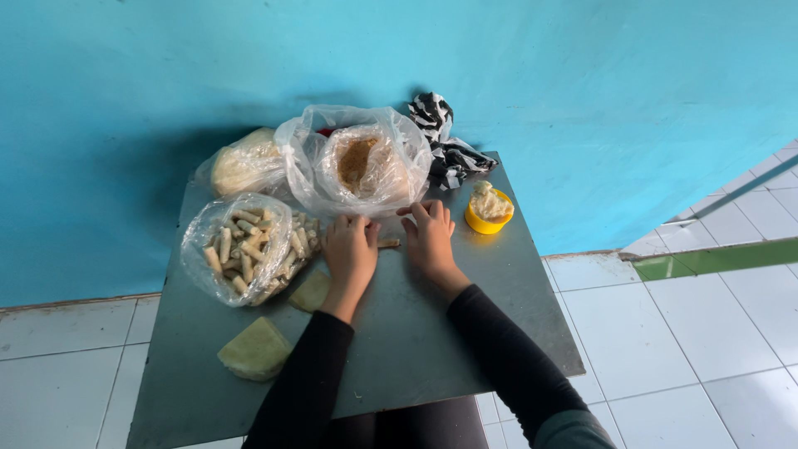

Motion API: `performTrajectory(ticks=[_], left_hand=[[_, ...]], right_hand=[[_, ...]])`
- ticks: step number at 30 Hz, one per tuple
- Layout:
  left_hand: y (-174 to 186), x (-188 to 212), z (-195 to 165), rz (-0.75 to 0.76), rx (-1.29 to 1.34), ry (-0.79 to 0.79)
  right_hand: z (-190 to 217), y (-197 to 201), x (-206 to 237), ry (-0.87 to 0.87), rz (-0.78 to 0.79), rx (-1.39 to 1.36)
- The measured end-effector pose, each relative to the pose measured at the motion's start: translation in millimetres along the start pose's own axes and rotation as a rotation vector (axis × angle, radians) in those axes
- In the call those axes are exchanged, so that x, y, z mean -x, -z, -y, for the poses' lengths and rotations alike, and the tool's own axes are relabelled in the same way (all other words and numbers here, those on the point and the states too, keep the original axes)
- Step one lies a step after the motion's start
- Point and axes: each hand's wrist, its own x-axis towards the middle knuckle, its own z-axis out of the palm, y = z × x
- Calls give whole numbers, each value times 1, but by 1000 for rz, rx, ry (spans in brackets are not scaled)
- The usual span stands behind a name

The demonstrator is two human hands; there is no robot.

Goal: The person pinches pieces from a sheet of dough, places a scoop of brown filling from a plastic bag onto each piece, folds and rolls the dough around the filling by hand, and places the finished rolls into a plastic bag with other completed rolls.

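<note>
**Both hands flat on a small roll at the middle of the tabletop**

From my head view I start with the biggest thing, the turquoise wall (249, 66) that fills the upper part of the scene, with pale floor tiles (706, 333) below it. Pushed against the wall is the grey tabletop (499, 333), seen from above.

At the back of the tabletop I see a clear bag of brown crumbs (359, 162), open at the top, and beside it to the left a second clear bag of pale sheets (243, 164). In front of that lies a clear bag of finished rolls (245, 247), packed with short pale sticks, some spilling toward my left hand. A black-and-white striped bag (445, 145) sits crumpled at the back right corner.

Nearer to me, a folded stack of pale wrappers (256, 349) rests on the left front area, and one more wrapper (309, 292) lies just beside my left wrist. A yellow cup of whitish paste (489, 208) stands just right of my right hand.

My left hand (349, 249) lies palm down, fingers extended and together. My right hand (431, 237) is the same, flat with fingers slightly spread. Between them, partly under both, is a thin brown roll (388, 244); only its middle shows, so I cannot tell whether either hand is grasping it or merely pressing it.
</note>
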Motion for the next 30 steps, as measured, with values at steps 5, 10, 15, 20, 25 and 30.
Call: performTrajectory(ticks=[5, 10, 15, 20, 25, 30], left_hand=[[3, 4, 18, 151, 155, -31], [-4, 10, 12, 139, 50, -95], [10, 6, -4, 39, -18, -150], [68, 23, -19, -82, -74, -128], [145, 22, 20, -334, -330, 99], [164, 17, 47, -176, -358, 93]], right_hand=[[-9, 17, 12, 216, 151, 124], [-1, 14, 13, 320, 127, 114], [2, 23, 10, 217, -18, 50], [3, 34, 5, 238, -146, -20], [5, 34, 5, 244, -138, -18], [3, 31, 6, 233, -97, -26]])
